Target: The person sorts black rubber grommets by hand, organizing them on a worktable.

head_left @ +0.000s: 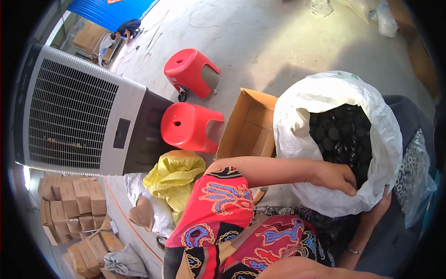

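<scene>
White plastic sack (382, 123) of black round pieces (332, 135), at three o'clock: left hand (338, 177), fingers curled, at the opening's six-o'clock edge; right hand (380, 208) at five o'clock outside; pinching by either cannot be determined.

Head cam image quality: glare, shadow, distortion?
Head view: glare pales the grey floor at upper right, soft shadow below; head view: small black round pieces blend darkly inside the white plastic sack; head view: fisheye bends the grey boxy air cooler.
</scene>
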Motion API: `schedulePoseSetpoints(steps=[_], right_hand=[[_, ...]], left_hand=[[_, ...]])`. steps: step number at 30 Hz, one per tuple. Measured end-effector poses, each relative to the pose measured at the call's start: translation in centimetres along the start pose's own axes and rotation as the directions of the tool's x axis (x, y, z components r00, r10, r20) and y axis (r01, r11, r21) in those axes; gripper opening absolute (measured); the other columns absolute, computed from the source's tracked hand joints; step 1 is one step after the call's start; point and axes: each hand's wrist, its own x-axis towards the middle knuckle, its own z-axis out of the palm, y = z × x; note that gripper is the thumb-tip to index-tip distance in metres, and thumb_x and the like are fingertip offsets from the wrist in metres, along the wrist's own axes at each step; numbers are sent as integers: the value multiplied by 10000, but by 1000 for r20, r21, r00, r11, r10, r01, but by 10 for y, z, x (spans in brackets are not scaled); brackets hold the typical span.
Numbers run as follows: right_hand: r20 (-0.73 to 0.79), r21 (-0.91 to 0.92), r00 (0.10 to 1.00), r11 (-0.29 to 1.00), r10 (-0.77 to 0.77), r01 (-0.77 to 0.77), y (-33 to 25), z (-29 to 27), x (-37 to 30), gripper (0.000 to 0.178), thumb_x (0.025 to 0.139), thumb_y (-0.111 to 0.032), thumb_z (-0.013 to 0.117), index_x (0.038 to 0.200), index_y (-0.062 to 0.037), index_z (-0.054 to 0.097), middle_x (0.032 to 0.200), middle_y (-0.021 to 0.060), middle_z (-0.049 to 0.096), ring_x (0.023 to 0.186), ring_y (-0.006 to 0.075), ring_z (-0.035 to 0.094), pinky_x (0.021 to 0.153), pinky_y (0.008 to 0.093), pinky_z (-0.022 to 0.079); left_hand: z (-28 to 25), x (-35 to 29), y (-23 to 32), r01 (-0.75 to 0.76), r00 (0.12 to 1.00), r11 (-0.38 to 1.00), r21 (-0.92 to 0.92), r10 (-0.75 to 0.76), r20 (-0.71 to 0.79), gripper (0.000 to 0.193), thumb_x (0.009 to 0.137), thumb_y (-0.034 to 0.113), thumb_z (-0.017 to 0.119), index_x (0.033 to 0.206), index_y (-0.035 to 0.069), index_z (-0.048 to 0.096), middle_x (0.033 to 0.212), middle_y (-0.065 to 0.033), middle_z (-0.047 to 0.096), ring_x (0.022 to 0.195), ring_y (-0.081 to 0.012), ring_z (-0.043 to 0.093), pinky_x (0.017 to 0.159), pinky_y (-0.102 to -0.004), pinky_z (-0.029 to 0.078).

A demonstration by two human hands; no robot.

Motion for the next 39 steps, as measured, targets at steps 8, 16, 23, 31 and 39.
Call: schedulePoseSetpoints(steps=[8, 16, 23, 31, 39], right_hand=[[-71, -148, 979, 973, -190, 178, 15, -7, -5, 331, 1008, -170, 482, 1260, 39, 525, 1172, 143, 624, 1023, 218, 621, 874, 349, 493], [-60, -724, 877, 626, -477, 291, 30, 0, 11, 288, 934, -200, 568, 1033, 70, 584, 878, 233, 645, 807, 326, 620, 761, 406, 467], [175, -983, 936, 6, -305, 186, 52, -73, 13, 395, 694, -30, 671, 1087, -78, 667, 887, 198, 641, 729, 365, 634, 663, 444, 529], [76, -881, 934, 415, -349, 227, -24, 36, -53, 599, 885, -404, 583, 1144, 127, 485, 1118, 325, 573, 1086, 427, 573, 912, 502, 461], [162, -936, 984, 305, -72, 177, -57, 84, -21, 712, 719, -386, 731, 1093, 173, 497, 1056, 322, 623, 1012, 429, 624, 920, 469, 483]], left_hand=[[35, -42, -17, -190, 977, 964, -185, 205, 63, 314, 846, 275, 703, 909, -19, 615, 754, -25, 622, 721, -98, 558, 621, -305, 446], [63, -54, 6, -511, 855, 779, 364, 419, 305, 289, 783, 244, 687, 699, 34, 507, 587, -165, 526, 608, -395, 546, 530, -459, 390], [115, -37, 20, -639, 769, 414, 648, 337, 544, 172, 761, 154, 641, 701, 72, 502, 571, -104, 516, 543, -307, 557, 508, -429, 435], [109, -49, 15, -498, 862, 485, 719, 362, 353, 236, 689, 145, 701, 621, 65, 490, 614, -120, 550, 621, -344, 581, 544, -448, 452], [121, -30, 23, -626, 739, 119, 770, 405, 538, 164, 619, 123, 684, 637, 77, 528, 682, -84, 577, 744, -301, 582, 766, -467, 408]])
